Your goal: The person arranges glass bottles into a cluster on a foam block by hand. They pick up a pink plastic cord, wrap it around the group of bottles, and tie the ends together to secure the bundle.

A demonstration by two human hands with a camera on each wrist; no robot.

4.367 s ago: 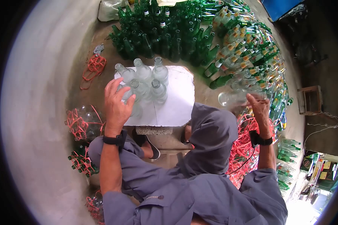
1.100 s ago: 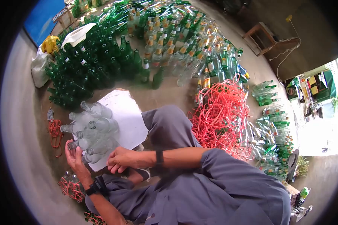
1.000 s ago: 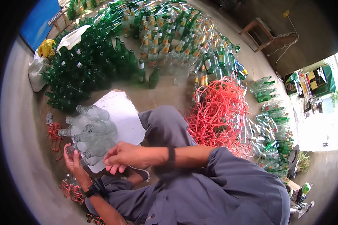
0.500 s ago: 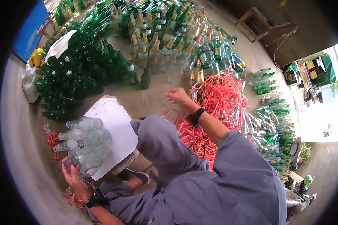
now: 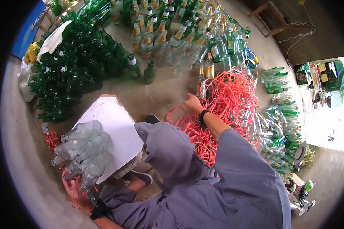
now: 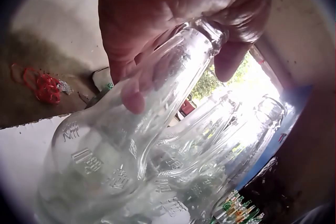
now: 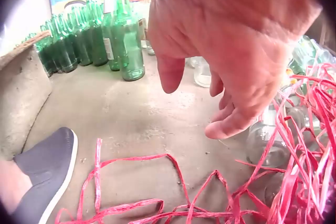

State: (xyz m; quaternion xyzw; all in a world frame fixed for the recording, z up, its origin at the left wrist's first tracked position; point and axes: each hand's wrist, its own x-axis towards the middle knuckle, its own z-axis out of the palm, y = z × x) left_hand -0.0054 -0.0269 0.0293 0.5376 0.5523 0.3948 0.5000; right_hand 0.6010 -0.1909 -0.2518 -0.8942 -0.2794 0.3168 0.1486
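Observation:
Several clear glass bottles stand bunched on a white board over a concrete block. My left hand is at the near left corner of this bunch. In the left wrist view its fingers and thumb curl round the neck of a clear glass bottle with raised lettering; other bottle necks rise right beside it. My right hand hovers over the floor by a heap of red plastic strips. Nothing shows in its loosely bent fingers in the right wrist view, and a few stray strips lie below.
Massed green bottles fill the back left. Labelled clear bottles stand at the back. More bottles lie along the right side. My grey-trousered knee is between the board and the strips. A wooden stool is far right.
The right hand was off to the right with a clear bottle, then came to the bunch, and has since swung out to the red strips. The left hand stays at the bunch.

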